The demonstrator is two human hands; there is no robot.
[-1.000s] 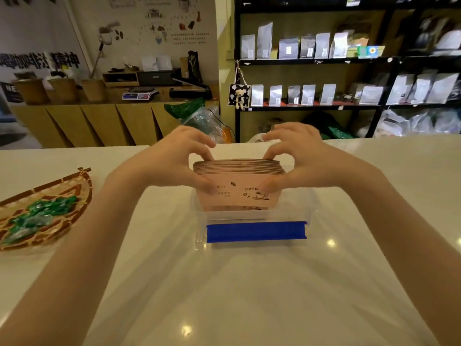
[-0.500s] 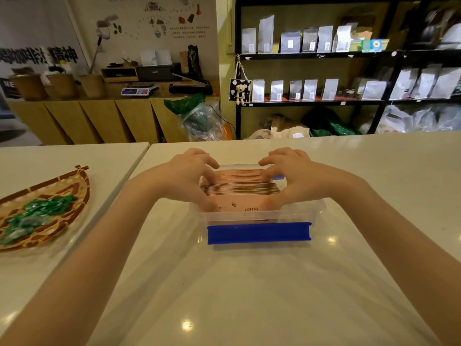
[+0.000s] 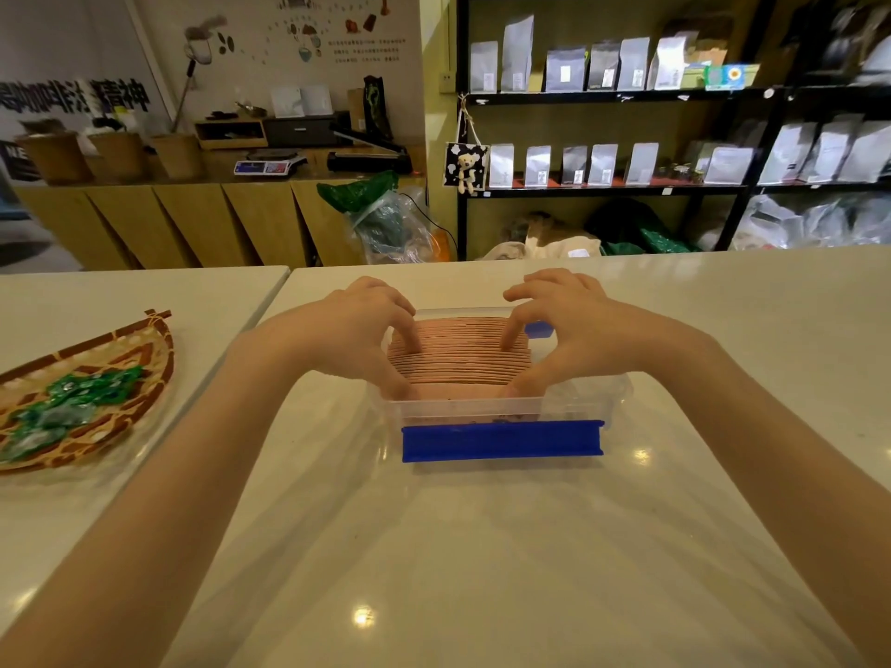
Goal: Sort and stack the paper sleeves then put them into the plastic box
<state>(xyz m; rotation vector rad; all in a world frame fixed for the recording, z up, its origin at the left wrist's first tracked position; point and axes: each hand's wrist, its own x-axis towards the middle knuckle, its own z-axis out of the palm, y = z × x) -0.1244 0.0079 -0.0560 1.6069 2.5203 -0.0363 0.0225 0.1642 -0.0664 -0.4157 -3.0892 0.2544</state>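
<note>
Soft, warm indoor light fills the scene, and it is bright enough everywhere. Overhead lamps show as small round glare spots on the glossy counter [image 3: 482, 547]: 1 near its front edge, 1 just right of the blue clip [image 3: 501, 442], and a faint 1 toward the left edge. Faint, spreading shadows of the forearms fan across the counter's near half. The wide lens bends straight lines; the counter's far edge bows and the shelves [image 3: 602, 96] lean outward at the right. The wall lettering [image 3: 72, 96] at upper left is smeared by blur, and the far right shelves are dim and soft.
</note>
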